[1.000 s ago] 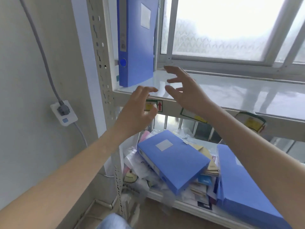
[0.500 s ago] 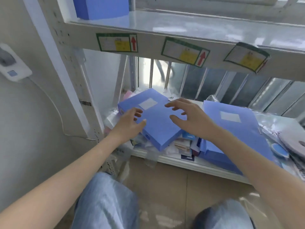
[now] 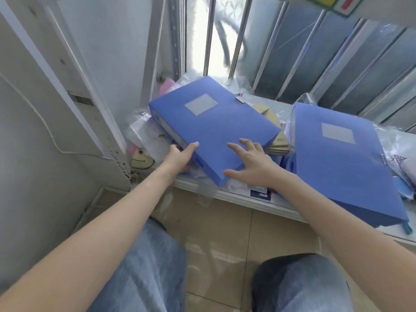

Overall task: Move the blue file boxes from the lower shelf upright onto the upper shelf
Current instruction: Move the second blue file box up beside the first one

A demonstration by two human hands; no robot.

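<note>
A blue file box (image 3: pixel 216 122) lies flat and askew on a heap of papers on the lower shelf (image 3: pixel 258 202). My left hand (image 3: pixel 180 157) grips its near left edge, thumb on top and fingers underneath. My right hand (image 3: pixel 252 164) rests with spread fingers on the box's near right corner, thumb at the front edge. A second blue file box (image 3: pixel 344 167) lies flat to the right, partly inside a clear plastic bag. Only the underside edge of the upper shelf (image 3: pixel 337 3), with its sticker, shows at the top.
Plastic bags, brown envelopes (image 3: pixel 278 140) and a yellow smiley item (image 3: pixel 141 159) lie under and around the boxes. The shelf's white upright post (image 3: pixel 94 109) stands at the left. Metal window bars (image 3: pixel 238 39) rise behind. My knees in jeans (image 3: pixel 144 266) are below.
My view dropped from the upper shelf to the lower one and closed in. Both hands came down from the upper shelf onto the left flat box; the left hand now grips its edge.
</note>
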